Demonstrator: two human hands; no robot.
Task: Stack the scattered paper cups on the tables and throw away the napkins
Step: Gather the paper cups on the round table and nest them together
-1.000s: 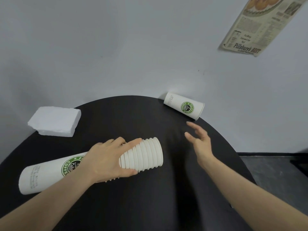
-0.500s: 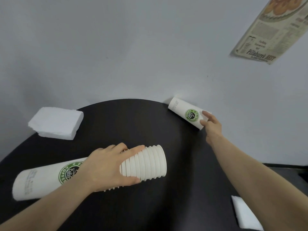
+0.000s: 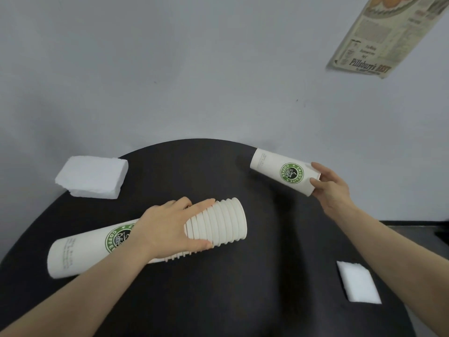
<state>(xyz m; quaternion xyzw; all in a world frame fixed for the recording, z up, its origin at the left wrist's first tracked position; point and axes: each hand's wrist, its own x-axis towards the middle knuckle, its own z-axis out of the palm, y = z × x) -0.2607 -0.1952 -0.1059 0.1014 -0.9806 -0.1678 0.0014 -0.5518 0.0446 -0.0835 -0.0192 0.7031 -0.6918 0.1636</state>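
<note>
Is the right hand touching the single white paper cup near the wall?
Touching. The head view shows the right hand with fingers and thumb wrapped around the rim end of the single white paper cup with green logo.

Café-like place: round black table (image 3: 218, 300), branded coffee cups (image 3: 281, 171), food poster (image 3: 388, 32).

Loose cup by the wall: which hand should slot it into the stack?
Right. The right hand already pinches the loose cup at its rim end. The left hand grips the lying stack, whose open rims face right, so it probably should just steady it.
</note>
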